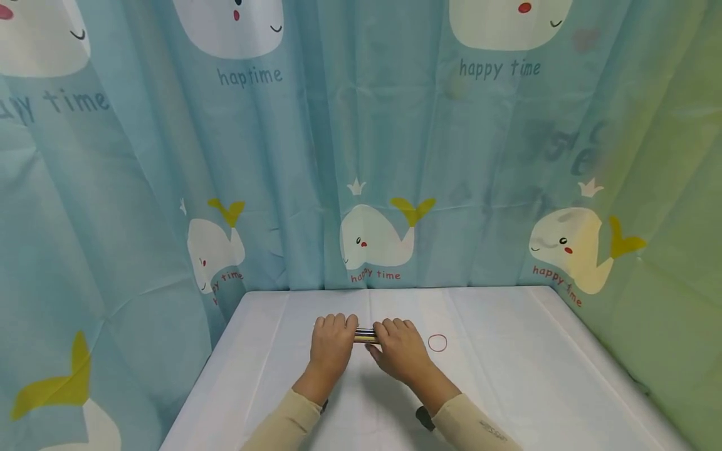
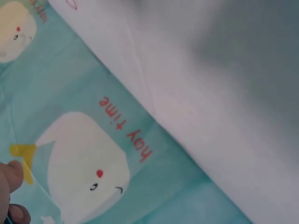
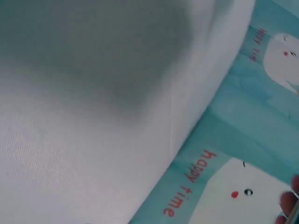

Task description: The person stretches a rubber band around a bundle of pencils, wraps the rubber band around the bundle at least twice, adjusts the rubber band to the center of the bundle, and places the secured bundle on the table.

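Note:
Both hands hold a bundle of pencils [image 1: 365, 336] level above the white table, in the middle of the head view. My left hand [image 1: 333, 343] grips the left end, its fingers curled over the top. Around the right end curl the fingers of my right hand [image 1: 402, 347], thumb below. Dark, yellow and reddish shafts show in the short gap between the hands; the ends are hidden. A thin red ring [image 1: 429, 341], like a rubber band, lies on the table to the right of my right hand. Only a few fingertips [image 2: 14, 176] appear in the left wrist view.
The white-covered table [image 1: 507, 376] spreads below and around the hands. A blue curtain [image 1: 304, 156] printed with whales hangs along its back edge and left side, with a greenish part [image 1: 677, 263] on the right. Dark straps show under both sleeves.

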`<action>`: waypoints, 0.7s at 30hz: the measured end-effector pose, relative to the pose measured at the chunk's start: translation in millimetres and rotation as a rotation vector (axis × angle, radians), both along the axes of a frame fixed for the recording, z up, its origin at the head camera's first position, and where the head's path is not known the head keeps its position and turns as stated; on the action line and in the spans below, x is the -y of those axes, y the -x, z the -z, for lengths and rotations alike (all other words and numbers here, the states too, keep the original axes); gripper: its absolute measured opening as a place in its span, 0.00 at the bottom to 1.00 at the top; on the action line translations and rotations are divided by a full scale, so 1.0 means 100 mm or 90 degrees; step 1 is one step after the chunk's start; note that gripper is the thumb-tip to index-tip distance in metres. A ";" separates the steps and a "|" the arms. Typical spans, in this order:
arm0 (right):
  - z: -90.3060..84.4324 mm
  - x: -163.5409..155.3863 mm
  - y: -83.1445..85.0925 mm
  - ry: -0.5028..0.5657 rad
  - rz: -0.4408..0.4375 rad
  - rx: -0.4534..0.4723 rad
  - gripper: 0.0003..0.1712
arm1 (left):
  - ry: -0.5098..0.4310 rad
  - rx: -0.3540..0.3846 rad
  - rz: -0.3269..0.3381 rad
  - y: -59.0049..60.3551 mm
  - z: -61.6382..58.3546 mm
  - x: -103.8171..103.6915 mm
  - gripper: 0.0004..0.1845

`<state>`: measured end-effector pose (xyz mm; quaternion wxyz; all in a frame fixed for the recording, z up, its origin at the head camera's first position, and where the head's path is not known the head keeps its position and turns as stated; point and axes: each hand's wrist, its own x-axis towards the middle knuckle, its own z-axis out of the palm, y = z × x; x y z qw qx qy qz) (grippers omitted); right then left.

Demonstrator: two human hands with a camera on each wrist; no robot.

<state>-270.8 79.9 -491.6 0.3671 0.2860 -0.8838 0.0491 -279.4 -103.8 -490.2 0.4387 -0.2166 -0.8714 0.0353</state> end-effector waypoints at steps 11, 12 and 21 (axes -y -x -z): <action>-0.18 -0.10 -0.03 0.613 -0.097 0.386 0.29 | -0.027 -0.035 -0.011 -0.01 -0.11 -0.02 0.14; -0.18 -0.10 -0.03 0.641 -0.121 0.398 0.29 | -0.031 -0.034 -0.011 -0.01 -0.12 -0.03 0.13; -0.13 -0.15 -0.01 0.687 -0.302 0.426 0.26 | -0.024 -0.018 -0.022 -0.02 -0.19 -0.10 0.14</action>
